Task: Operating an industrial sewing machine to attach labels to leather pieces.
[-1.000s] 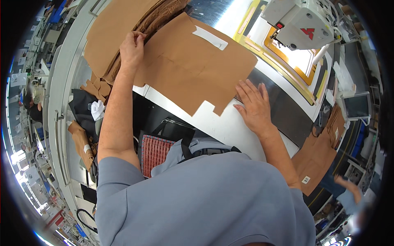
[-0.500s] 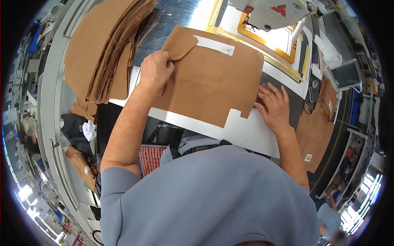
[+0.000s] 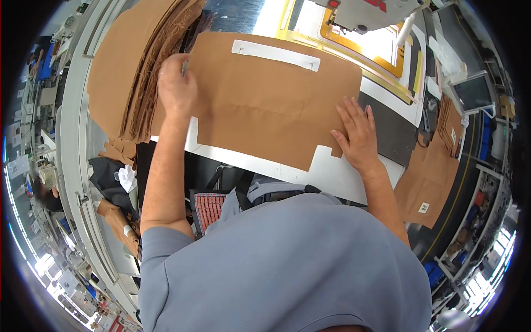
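Note:
A brown fabric panel (image 3: 265, 105) with a notched lower edge lies spread over a white board (image 3: 260, 169). Along its top sits a white strip (image 3: 276, 56) with a small dark mark near each end. My left hand (image 3: 177, 88) is at the panel's upper left edge, slightly blurred, its index finger and thumb apart. Part of its fingers is hidden. Flat on the panel's right edge rests my right hand (image 3: 357, 133), open, fingers extended, palm down.
A tall stack of brown fabric pieces (image 3: 130, 66) stands close by my left hand. Beyond the panel are a machine head (image 3: 368, 14) and a yellow frame (image 3: 390, 69). More brown panels (image 3: 426, 188) lie at right, below a small screen (image 3: 473, 93).
The panel's folded-over left part now lies flat, showing the whole white strip. My left hand has moved left and its grip has loosened. My right hand has shifted onto the panel's right edge.

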`<control>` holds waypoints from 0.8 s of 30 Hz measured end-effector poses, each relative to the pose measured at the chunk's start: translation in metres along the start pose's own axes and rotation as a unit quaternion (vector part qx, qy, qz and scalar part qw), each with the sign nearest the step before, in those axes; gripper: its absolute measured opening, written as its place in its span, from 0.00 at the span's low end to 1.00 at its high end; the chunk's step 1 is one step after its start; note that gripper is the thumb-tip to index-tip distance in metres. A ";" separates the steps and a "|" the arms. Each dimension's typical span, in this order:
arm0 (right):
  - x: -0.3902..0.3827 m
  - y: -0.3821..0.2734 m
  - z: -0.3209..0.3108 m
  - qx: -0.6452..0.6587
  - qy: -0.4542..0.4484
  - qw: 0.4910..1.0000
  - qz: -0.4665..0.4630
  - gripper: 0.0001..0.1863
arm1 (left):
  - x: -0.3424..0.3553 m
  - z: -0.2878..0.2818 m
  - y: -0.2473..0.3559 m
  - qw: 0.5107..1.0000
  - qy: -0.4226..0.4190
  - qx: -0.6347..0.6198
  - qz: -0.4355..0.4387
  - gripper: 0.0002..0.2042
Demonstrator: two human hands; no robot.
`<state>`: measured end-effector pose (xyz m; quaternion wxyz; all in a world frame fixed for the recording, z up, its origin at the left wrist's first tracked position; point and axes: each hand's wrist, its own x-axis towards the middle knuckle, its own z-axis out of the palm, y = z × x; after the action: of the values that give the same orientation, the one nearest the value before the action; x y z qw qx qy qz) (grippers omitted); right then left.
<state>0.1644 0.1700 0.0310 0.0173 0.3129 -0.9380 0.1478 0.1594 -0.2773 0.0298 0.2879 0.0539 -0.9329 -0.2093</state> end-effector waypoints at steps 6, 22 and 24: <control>0.028 -0.013 -0.006 0.031 0.028 0.999 -0.021 0.30 | -0.031 0.016 0.067 0.968 -0.212 0.006 0.132 0.24; 0.083 -0.004 0.027 -0.005 0.025 0.999 -0.038 0.32 | -0.048 0.011 0.031 0.954 -0.267 0.094 0.095 0.35; 0.083 -0.004 0.028 -0.008 0.023 0.999 -0.040 0.32 | -0.048 0.009 0.025 0.953 -0.265 0.111 0.097 0.33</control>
<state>0.1014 0.1106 0.0152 0.0472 0.3461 -0.9255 0.1463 0.1948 -0.2407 0.0092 0.0417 -0.0631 -0.9937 -0.0824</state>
